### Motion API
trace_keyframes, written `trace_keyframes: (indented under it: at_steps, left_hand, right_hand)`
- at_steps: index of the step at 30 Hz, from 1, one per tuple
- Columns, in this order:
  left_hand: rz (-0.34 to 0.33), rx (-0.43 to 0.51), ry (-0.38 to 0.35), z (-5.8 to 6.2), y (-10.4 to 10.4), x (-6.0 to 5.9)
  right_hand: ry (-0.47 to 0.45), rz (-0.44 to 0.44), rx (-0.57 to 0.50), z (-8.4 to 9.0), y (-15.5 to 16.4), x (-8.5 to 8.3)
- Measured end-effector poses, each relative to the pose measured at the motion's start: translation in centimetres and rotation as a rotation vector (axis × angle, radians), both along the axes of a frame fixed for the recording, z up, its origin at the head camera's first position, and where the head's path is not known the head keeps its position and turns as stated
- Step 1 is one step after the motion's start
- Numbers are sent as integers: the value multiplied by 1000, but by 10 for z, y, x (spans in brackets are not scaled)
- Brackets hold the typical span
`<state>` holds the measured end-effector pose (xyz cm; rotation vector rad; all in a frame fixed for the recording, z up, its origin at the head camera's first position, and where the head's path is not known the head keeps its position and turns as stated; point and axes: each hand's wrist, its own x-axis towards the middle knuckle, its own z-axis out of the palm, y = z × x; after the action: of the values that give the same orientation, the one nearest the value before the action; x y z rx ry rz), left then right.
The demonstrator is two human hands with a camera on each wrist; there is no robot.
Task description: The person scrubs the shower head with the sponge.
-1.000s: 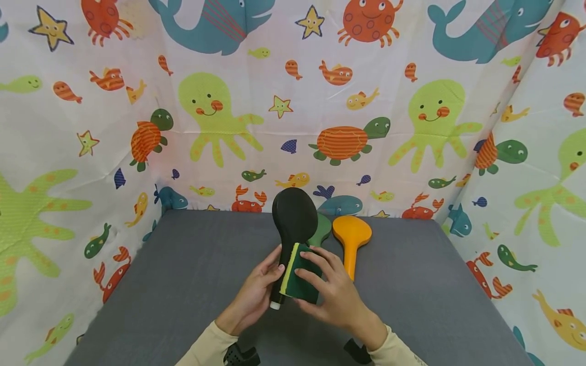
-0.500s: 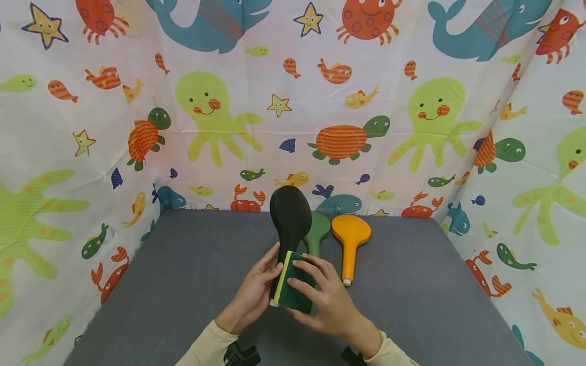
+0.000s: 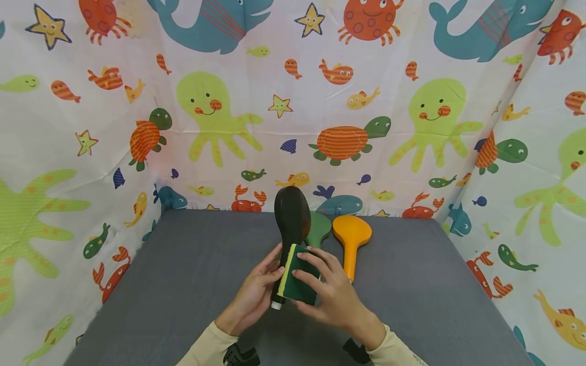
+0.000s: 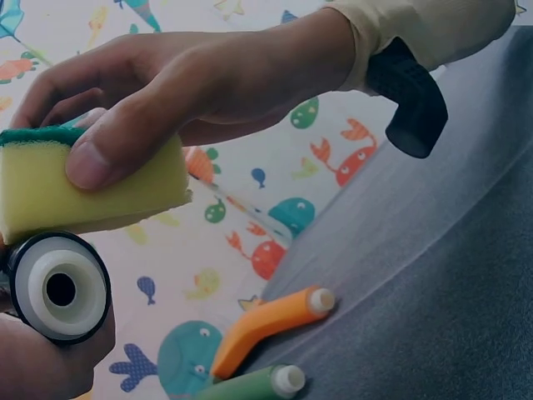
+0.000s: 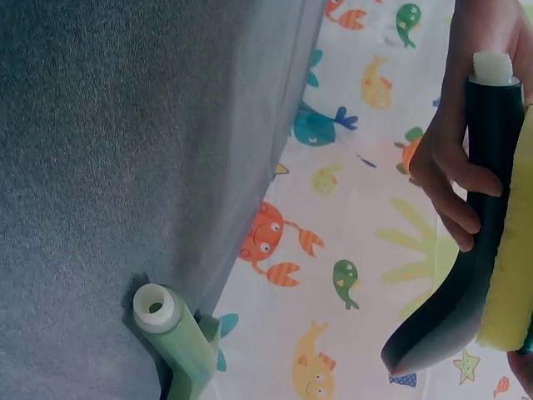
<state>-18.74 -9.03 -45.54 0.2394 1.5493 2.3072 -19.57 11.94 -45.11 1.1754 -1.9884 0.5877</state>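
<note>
Altogether three shower heads (image 3: 291,218), one sponge (image 3: 297,277), two hands (image 3: 254,295)

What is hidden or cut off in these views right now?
- Black shower head: spray face turned away, head view.
- Green shower head: handle hidden behind the yellow-green sponge and right hand.
- Orange shower head: head cut off, left wrist view.
- Left hand: fingertips hidden behind the handle.

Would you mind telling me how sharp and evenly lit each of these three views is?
Head view: bright, even light, sharp throughout, with the sponge and black shower head crisp and the curtain edges bowed by the wide lens. Left wrist view: the near thumb and sponge are soft, the grey surface dim. Right wrist view: the image is turned sideways, the green shower head slightly blurred.
</note>
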Motion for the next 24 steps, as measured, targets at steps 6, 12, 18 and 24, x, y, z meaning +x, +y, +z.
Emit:
trace_keyframes:
  at_steps: [6,12,18,24]
  left_hand:
    - [8,-3,0,0,1,1]
    - [4,5,-6,0,1,0]
    - [-3,17,-11,0,2,0]
    - [0,-6,0,0,4,2]
  right_hand:
    - [15,10,-2,0,0,4]
    - [31,35,1,-7,-1,12]
    - [52,40,0,-8,-1,11]
    - [45,15,7,-2,5,4]
